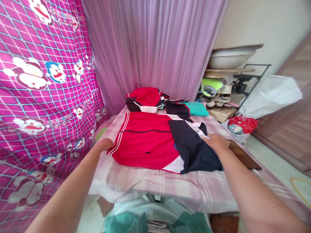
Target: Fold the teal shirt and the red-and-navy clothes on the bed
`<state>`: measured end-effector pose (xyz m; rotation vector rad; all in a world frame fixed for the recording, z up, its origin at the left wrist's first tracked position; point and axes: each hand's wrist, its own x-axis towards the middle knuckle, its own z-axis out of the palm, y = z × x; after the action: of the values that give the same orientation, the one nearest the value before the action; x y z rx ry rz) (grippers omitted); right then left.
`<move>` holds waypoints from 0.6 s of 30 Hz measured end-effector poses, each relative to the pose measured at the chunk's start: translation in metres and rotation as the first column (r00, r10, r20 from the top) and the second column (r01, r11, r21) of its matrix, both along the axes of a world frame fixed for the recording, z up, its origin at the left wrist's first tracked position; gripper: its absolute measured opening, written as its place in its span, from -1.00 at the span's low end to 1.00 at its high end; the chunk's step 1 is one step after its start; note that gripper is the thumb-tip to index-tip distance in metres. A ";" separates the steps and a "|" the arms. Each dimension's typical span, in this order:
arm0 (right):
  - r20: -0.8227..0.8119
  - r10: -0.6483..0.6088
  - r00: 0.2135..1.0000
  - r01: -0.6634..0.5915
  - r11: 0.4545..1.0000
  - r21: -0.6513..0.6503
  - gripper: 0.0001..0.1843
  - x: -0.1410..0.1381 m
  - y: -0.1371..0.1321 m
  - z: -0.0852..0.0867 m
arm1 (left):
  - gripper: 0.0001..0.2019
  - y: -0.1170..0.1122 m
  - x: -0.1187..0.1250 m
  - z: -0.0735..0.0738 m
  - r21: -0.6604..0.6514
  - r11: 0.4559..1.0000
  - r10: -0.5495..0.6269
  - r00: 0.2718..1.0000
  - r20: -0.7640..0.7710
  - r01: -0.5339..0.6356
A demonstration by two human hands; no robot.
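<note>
Two edges of the red jacket meet left hand and right hand, grasp unclear on both; even tension should limit creases.

this looks like a room in a home: a pink cartoon-print cloth hangs beside a long lilac curtain, shoes crowd a small rack, a brown panelled door stands at right, and clothes lie on checked fabric.

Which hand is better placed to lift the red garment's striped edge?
Likely the left hand: it is at the striped edge of the red garment; the right hand is across by the navy part.
</note>
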<state>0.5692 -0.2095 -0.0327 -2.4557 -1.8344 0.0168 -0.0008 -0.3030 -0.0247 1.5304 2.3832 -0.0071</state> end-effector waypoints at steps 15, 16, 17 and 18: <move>0.145 0.016 0.989 -0.018 1.000 0.011 -0.64 0.015 -0.003 0.001 | -0.71 -0.018 -0.019 -0.009 0.051 0.995 0.088 0.995 0.045 -0.090; 0.113 0.017 0.993 -0.018 1.000 0.009 -0.63 0.014 -0.003 0.001 | -0.70 -0.016 -0.019 -0.009 0.054 0.995 0.081 0.996 0.041 -0.083; 0.075 0.018 0.997 -0.019 1.000 0.013 -0.61 0.012 -0.003 0.001 | -0.67 -0.014 -0.018 -0.008 0.058 0.995 0.073 0.997 0.035 -0.075; 0.035 0.015 0.999 -0.016 1.000 0.025 -0.59 0.009 -0.003 0.002 | -0.63 -0.012 -0.017 -0.007 0.066 0.996 0.064 0.998 0.025 -0.066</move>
<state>0.5783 -0.2122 -0.0303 -2.4408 -1.8555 -0.0478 -0.0175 -0.3152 -0.0316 1.4727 2.4371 0.1049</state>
